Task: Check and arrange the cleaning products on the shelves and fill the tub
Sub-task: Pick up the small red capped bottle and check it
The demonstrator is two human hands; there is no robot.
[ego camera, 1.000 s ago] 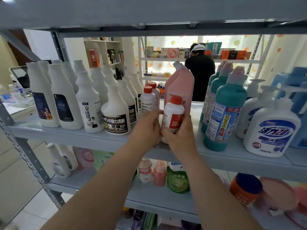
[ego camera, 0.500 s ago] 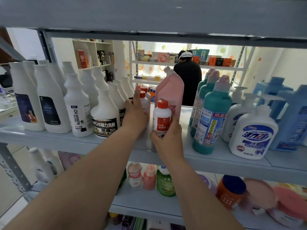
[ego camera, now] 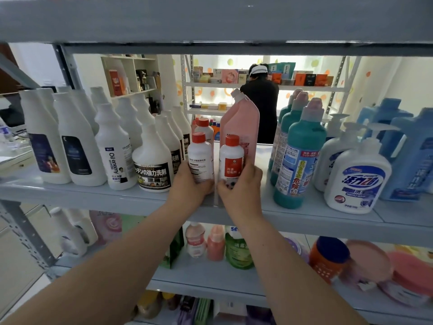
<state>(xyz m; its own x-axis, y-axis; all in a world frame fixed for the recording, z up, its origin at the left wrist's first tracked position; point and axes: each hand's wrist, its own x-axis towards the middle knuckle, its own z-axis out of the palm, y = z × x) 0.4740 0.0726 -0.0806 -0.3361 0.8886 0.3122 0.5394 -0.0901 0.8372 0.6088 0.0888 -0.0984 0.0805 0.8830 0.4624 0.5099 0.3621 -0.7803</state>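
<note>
Two small white bottles with red caps stand side by side near the front of the grey shelf (ego camera: 293,213). My left hand (ego camera: 189,184) grips the base of the left small bottle (ego camera: 200,158). My right hand (ego camera: 240,187) grips the lower part of the right small bottle (ego camera: 230,158), which has a red label. Both bottles stand upright on the shelf. A tall pink bottle (ego camera: 241,123) stands right behind the right one. A third red-capped bottle (ego camera: 203,127) stands further back.
White spray-type bottles (ego camera: 150,158) fill the shelf to the left. Teal bottles (ego camera: 302,148), white pump bottles (ego camera: 358,177) and blue jugs (ego camera: 414,148) stand to the right. The lower shelf (ego camera: 210,277) holds pouches, jars and small bottles. A person in black (ego camera: 260,99) stands behind at another rack.
My left hand reached back, took a second red-capped bottle and brought it forward beside the first. My right hand kept hold of the red-label bottle and set it lower on the shelf.
</note>
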